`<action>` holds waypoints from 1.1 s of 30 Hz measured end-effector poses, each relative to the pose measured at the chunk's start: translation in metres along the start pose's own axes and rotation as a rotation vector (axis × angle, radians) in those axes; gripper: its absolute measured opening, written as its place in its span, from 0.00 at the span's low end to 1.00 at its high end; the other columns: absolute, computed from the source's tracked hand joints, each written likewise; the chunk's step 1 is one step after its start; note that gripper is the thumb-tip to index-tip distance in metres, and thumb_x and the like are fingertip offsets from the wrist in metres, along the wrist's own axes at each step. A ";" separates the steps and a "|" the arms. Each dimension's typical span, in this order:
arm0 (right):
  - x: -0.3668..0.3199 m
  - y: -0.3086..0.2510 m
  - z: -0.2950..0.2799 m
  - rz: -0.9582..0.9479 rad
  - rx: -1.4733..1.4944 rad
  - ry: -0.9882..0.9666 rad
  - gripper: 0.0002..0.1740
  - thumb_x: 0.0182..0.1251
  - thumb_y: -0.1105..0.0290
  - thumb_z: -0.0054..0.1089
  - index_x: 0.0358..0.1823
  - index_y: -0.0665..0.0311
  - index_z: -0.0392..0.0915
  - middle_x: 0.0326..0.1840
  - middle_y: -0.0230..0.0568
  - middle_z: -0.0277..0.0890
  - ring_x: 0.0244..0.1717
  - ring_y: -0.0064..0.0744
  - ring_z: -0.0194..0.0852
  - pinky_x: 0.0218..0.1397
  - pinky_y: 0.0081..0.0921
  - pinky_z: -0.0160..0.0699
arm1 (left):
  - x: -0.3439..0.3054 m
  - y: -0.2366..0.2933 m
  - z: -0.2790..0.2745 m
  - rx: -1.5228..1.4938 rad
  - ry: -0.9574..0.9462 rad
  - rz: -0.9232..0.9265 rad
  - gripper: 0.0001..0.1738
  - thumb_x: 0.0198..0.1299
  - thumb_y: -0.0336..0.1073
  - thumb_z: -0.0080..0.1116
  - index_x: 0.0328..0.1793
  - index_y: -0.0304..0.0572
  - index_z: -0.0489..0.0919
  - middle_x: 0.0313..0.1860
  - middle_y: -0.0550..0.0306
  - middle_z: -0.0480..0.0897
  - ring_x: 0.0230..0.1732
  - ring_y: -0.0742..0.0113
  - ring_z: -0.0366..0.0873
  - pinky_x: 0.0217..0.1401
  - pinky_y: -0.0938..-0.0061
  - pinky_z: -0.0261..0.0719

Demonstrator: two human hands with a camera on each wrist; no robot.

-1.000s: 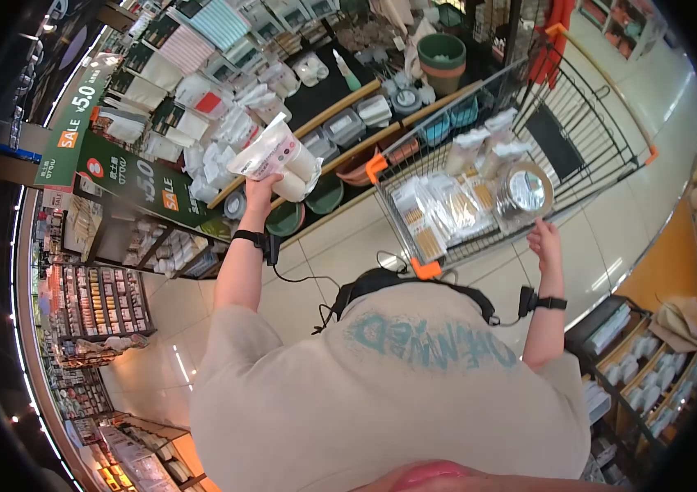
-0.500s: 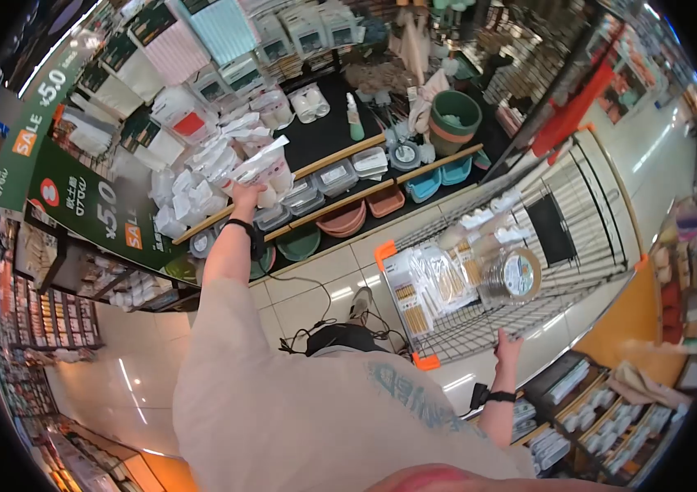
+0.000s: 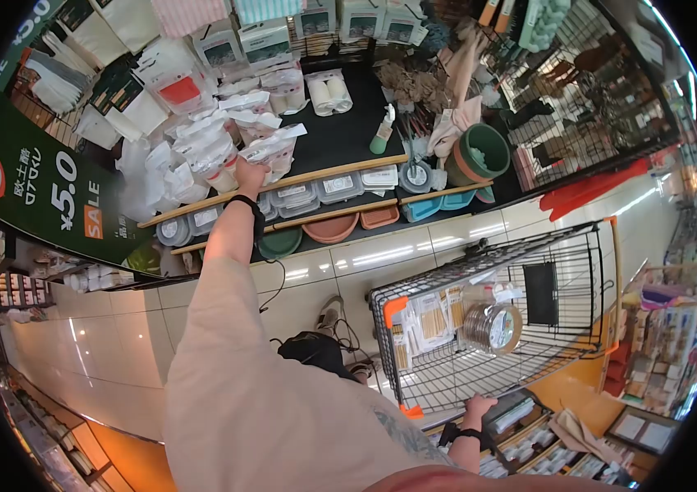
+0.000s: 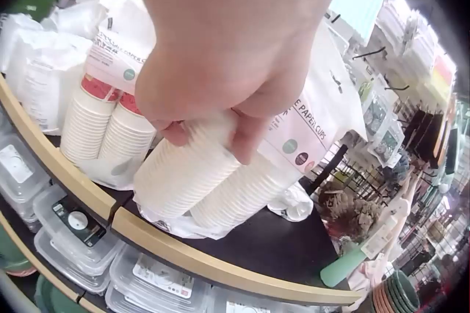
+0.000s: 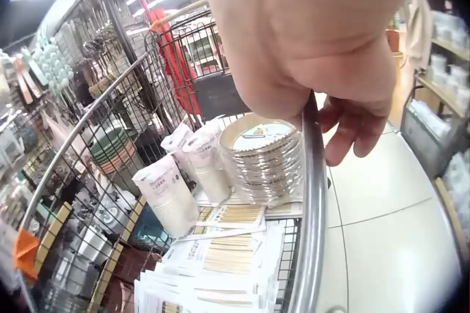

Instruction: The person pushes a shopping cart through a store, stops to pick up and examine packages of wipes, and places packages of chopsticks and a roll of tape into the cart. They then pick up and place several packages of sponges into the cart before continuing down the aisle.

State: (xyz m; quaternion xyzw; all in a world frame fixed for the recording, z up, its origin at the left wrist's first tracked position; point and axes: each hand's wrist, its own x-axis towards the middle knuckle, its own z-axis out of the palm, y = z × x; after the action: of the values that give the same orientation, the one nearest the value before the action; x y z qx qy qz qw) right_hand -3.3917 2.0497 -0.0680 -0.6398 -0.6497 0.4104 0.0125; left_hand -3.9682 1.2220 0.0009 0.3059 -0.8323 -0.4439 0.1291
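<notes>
At the display shelf my left hand (image 3: 251, 173) grips a clear-wrapped pack of white paper cups (image 4: 192, 175), its printed label up by my palm. Fingers and thumb pinch one stack of the pack, which tilts close over the shelf's wooden edge. Another paper-cup pack (image 4: 109, 118) with red showing at its top stands beside it. My right hand (image 5: 323, 82) rests on the metal rim (image 5: 314, 203) of a shopping cart, its fingers hanging loosely on the outer side.
Inside the cart (image 3: 447, 385) lie wrapped stick packs (image 5: 228, 250), cup packs (image 5: 172, 199) and a wrapped stack of round trays (image 5: 261, 155). Lidded plastic containers (image 3: 338, 188) line the tier below the cups. A green sale sign (image 3: 45, 184) stands at the left.
My left hand has brought the cup pack back and down to the shelf beside other packs. My right hand has come onto the cart rim. The view has shifted.
</notes>
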 end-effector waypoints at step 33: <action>-0.082 -0.038 0.011 -0.053 -0.326 0.386 0.30 0.70 0.75 0.59 0.65 0.71 0.49 0.52 0.72 0.71 0.49 0.64 0.81 0.35 0.52 0.88 | 0.037 -0.025 0.100 -0.716 0.074 -0.651 0.51 0.48 0.22 0.66 0.73 0.50 0.47 0.70 0.51 0.64 0.66 0.54 0.70 0.59 0.59 0.79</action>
State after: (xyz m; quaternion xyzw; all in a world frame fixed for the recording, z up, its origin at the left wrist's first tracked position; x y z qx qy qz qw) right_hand -3.4143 1.9805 -0.0127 -0.6825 -0.7096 0.1698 0.0437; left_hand -4.0356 1.2547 -0.0787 0.5022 -0.4832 -0.7087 0.1101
